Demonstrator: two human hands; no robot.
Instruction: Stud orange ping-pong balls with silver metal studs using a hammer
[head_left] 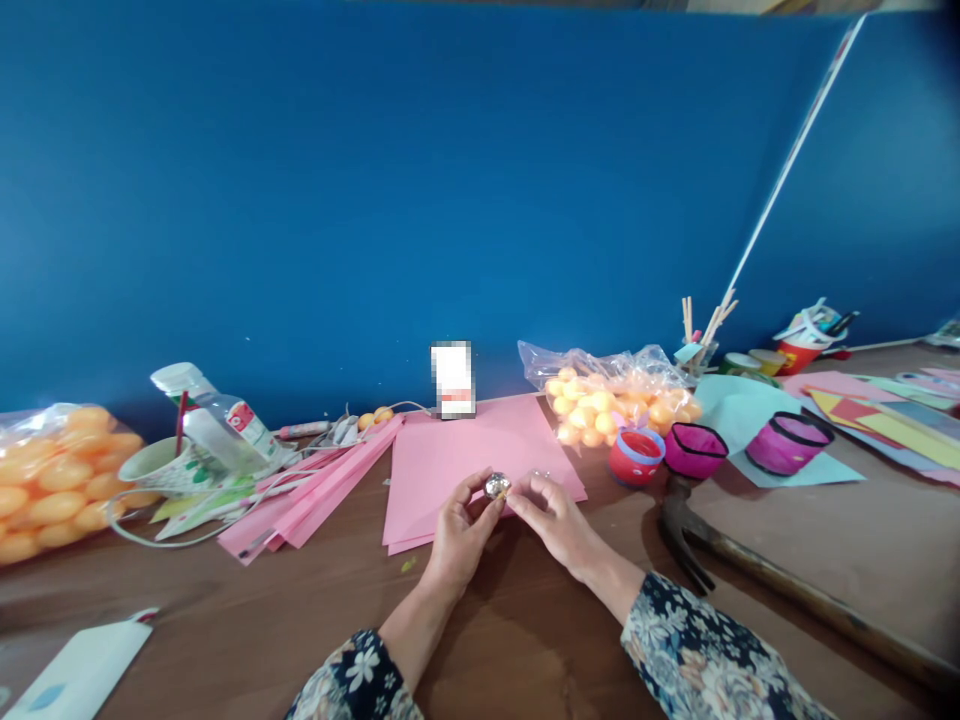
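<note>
Silver, shiny, rounded piece (496,485) pinched in left hand (463,530); right hand (556,522) at its edge, grip unclear; likely light, stiff, slick; take by sides

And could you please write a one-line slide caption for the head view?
The left hand holds a small shiny object, the right hand close beside it, with pink paper beyond.

On the bench (517,650), paper sheets (457,450) lie centrally, bottle (217,420) far left, hammer (787,583) near right.
</note>
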